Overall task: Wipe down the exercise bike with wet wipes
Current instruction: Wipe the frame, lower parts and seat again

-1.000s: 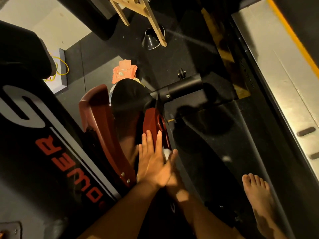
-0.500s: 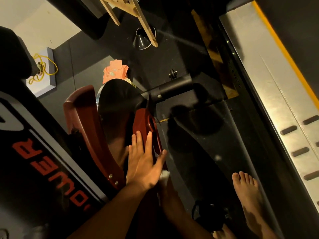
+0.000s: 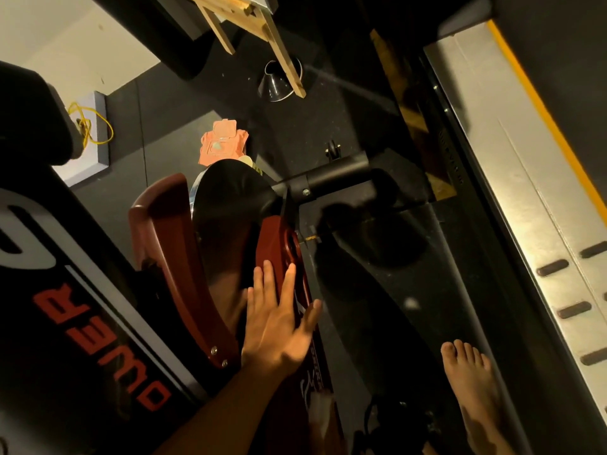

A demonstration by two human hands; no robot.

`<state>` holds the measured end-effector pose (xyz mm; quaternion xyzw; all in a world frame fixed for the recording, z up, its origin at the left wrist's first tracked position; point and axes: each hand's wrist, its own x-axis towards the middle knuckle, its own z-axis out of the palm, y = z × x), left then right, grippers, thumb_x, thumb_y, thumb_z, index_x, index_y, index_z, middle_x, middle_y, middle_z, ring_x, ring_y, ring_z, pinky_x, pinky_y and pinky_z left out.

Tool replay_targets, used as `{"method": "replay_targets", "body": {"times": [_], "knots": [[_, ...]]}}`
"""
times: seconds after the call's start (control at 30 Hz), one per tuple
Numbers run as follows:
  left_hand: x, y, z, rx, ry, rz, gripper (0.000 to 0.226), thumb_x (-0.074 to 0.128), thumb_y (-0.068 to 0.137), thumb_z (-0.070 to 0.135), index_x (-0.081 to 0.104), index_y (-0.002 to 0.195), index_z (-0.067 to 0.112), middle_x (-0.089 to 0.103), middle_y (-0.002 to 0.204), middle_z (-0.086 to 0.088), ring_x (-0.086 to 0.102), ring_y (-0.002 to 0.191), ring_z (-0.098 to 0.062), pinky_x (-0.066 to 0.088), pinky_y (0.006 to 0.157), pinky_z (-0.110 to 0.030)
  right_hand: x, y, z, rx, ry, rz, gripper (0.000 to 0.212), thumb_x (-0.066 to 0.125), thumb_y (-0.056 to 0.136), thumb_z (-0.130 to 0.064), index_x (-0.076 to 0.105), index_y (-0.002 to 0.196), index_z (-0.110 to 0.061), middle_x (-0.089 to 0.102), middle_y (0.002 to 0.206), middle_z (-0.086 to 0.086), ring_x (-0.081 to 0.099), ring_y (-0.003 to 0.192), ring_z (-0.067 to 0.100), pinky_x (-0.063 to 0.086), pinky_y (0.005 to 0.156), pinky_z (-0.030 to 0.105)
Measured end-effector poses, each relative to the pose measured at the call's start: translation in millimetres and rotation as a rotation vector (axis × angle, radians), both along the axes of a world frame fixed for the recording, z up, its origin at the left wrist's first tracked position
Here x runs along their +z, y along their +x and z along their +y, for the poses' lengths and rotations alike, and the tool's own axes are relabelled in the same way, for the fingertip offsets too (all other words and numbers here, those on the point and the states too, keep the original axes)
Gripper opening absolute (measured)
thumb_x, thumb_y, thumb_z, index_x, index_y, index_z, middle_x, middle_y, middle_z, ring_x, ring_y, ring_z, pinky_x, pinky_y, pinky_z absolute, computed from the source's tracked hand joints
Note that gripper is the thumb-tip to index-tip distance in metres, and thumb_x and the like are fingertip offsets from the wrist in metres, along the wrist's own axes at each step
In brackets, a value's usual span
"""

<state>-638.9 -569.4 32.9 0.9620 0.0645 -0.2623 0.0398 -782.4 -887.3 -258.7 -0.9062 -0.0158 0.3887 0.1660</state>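
The exercise bike's red frame [image 3: 275, 244] and black flywheel [image 3: 230, 208] fill the middle of the head view. My left hand [image 3: 279, 326] lies flat on the red frame, fingers straight and spread. Lower down the same bar, my right hand [image 3: 323, 428] is dim and mostly hidden; it holds a pale wet wipe [image 3: 319, 405] against the frame's side. An orange wipes pack [image 3: 220, 146] lies on the dark floor beyond the flywheel, its lid flipped up.
A black panel with red lettering [image 3: 98, 339] stands at the left. A metal rail with a yellow edge [image 3: 525, 198] runs along the right. My bare foot [image 3: 473, 385] stands on the black mat. Farther off are a black cone [image 3: 277, 85], a wooden stand [image 3: 259, 31] and a white box with a yellow cord [image 3: 90, 133].
My right hand has slid the wipe down the red frame toward me, out from under the left hand. The left hand stays flat on the frame.
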Motion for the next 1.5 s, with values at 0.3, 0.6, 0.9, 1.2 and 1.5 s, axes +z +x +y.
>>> {"method": "replay_targets", "body": {"times": [0.3, 0.6, 0.9, 1.2, 1.5], "knots": [[-6, -1, 2, -0.009, 0.019, -0.058, 0.091, -0.012, 0.071, 0.088, -0.013, 0.149, 0.042, -0.029, 0.158, 0.002, -0.031, 0.145, -0.015, -0.017, 0.116, -0.034, 8, 13, -2, 0.110, -0.022, 0.067, 0.070, 0.060, 0.089, -0.031, 0.025, 0.150, -0.026, 0.035, 0.155, 0.002, 0.036, 0.140, 0.019, 0.029, 0.115, 0.041], [-6, 0, 0, -0.025, 0.047, -0.031, 0.094, -0.019, 0.067, 0.088, -0.016, 0.148, 0.040, -0.031, 0.156, -0.001, -0.032, 0.144, -0.019, -0.018, 0.116, -0.035, 14, 2, -1, 0.171, -0.181, 0.109, 0.071, 0.060, 0.089, -0.029, 0.025, 0.150, -0.026, 0.034, 0.155, 0.002, 0.035, 0.141, 0.020, 0.029, 0.115, 0.042], [-5, 4, -1, -0.036, 0.073, -0.001, 0.092, -0.022, 0.064, 0.086, -0.022, 0.144, 0.040, -0.032, 0.157, -0.003, -0.031, 0.144, -0.021, -0.018, 0.115, -0.036, 9, 0, 3, 0.156, -0.273, 0.059, 0.072, 0.061, 0.087, -0.028, 0.027, 0.150, -0.026, 0.035, 0.155, 0.002, 0.035, 0.141, 0.019, 0.029, 0.115, 0.042], [-3, 2, 0, -0.036, 0.062, 0.001, 0.090, -0.008, 0.076, 0.081, -0.013, 0.153, 0.035, -0.030, 0.158, -0.004, -0.032, 0.144, -0.021, -0.015, 0.118, -0.039, 11, -4, 4, 0.155, -0.292, 0.091, 0.068, 0.064, 0.085, -0.026, 0.034, 0.146, -0.026, 0.043, 0.149, 0.002, 0.043, 0.135, 0.019, 0.035, 0.110, 0.042], [-1, 2, 1, -0.030, 0.041, 0.015, 0.087, -0.005, 0.078, 0.082, -0.015, 0.152, 0.037, -0.034, 0.157, -0.002, -0.035, 0.143, -0.019, -0.018, 0.117, -0.038, 16, -3, 5, 0.174, -0.317, 0.034, 0.073, 0.066, 0.084, -0.027, 0.031, 0.148, -0.024, 0.040, 0.151, 0.004, 0.041, 0.137, 0.021, 0.033, 0.112, 0.041]]}}
